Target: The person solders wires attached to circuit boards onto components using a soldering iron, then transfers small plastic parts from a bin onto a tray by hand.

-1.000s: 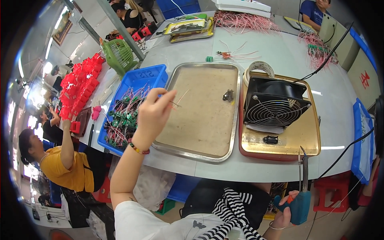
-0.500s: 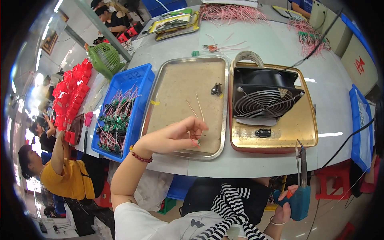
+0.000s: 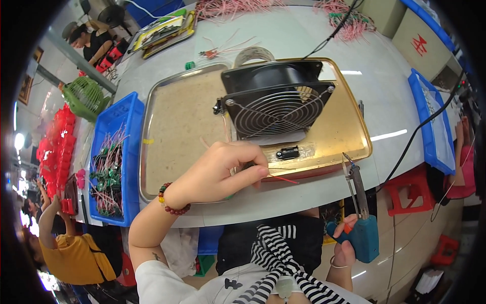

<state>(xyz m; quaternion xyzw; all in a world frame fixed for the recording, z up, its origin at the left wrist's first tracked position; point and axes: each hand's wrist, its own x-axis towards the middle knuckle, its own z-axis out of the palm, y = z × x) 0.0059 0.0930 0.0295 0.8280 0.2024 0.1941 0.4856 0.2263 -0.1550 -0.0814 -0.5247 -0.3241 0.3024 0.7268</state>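
My left hand (image 3: 228,169) is closed in a pinch in front of the fan, over the gap between the two trays. A thin red wire (image 3: 284,179) sticks out to the right from its fingertips; anything else inside the fingers is hidden. My right hand (image 3: 345,248) grips a teal soldering gun (image 3: 366,240) at the lower right, its metal tip pointing up beside the gold tray (image 3: 349,147). A small black part (image 3: 288,152) lies on that tray below a black fan (image 3: 278,104) with a wire guard. More small black parts (image 3: 217,106) sit by the fan's left side.
To the left are a steel-rimmed tray (image 3: 174,109) and a blue bin (image 3: 132,137) of green boards with wires. Pink wire bundles (image 3: 238,7) lie at the far edge. A black cable (image 3: 420,129) hangs at right. Other people work at left and right.
My view has turned, so the trays and fan appear further left. My left hand has moved right, from over the steel-rimmed tray toward the gold one. The soldering gun stays in my right hand.
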